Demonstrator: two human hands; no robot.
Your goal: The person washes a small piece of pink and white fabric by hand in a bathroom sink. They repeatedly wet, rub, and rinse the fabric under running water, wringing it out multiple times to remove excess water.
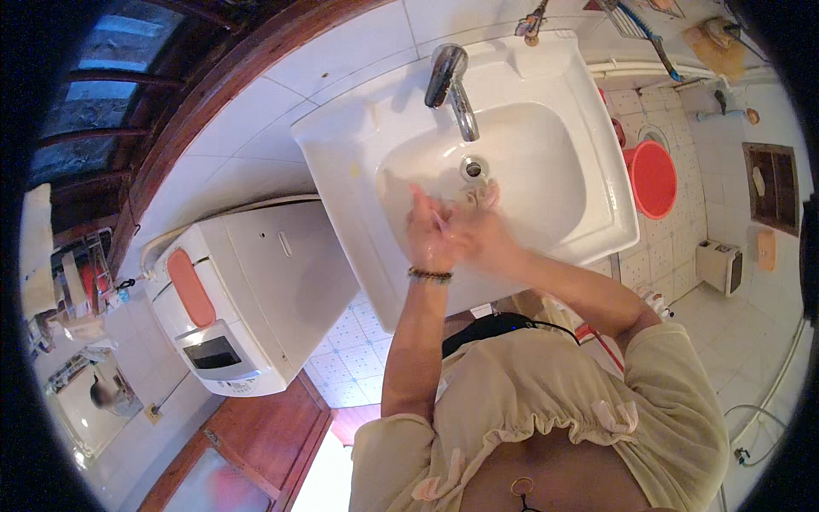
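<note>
My left hand (430, 235), with a dark beaded bracelet (430, 276) at its wrist, meets my right hand (480, 237) over the near part of a white ceramic washbasin (550, 185). Their palms and fingers press together, and the right hand is blurred. The skin looks wet. Whether anything lies between the palms is hidden. Beyond my fingers is the round metal drain (473, 169). A chrome single-lever faucet (462, 102) rises from the basin's back edge, its spout pointing toward the drain. No stream of water can be made out.
Left of the basin stands a white washing machine (281, 256) with an orange-pink oval item (190, 288) on top. A red bucket (654, 180) is on the tiled floor to the right. A wall mirror (96, 403) hangs at far left, above a wooden door (269, 435).
</note>
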